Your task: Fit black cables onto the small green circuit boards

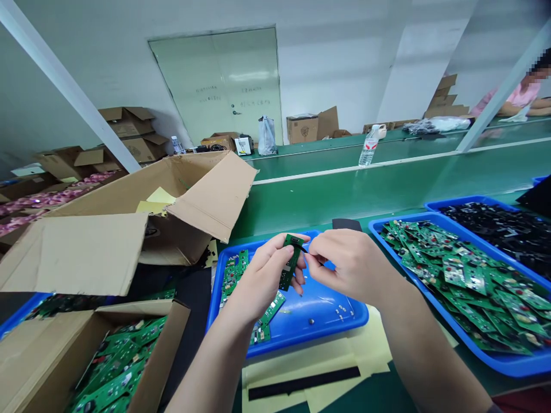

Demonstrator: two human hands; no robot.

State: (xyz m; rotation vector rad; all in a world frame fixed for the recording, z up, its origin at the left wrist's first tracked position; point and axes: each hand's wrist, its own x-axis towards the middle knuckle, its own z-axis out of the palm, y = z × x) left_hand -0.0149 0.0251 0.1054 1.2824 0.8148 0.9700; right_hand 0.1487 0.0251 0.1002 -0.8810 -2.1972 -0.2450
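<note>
Between the thumb and fingers of my left hand (pixel 269 267) is a green circuit board (pixel 289 274), held tilted above a blue tray (pixel 301 335). My right hand (pixel 344 261) is closed in a pinch at the board's upper end. A thin black strip (pixel 300 247) runs from the board to those fingertips; whether it is a cable or tape I cannot tell. Under my hands, the tray holds several circuit boards (pixel 235 272) on its left side and small white bits (pixel 342 311) on its right.
At right stand a blue tray of piled circuit boards (pixel 469 281) and another of black parts (pixel 495 232). A cardboard box of boards (pixel 172 332) is at lower left, a large open carton (pixel 206 201) behind it. A black strip (pixel 305 383) lies on yellow paper (pixel 370 344). A person (pixel 523 94) sits far right.
</note>
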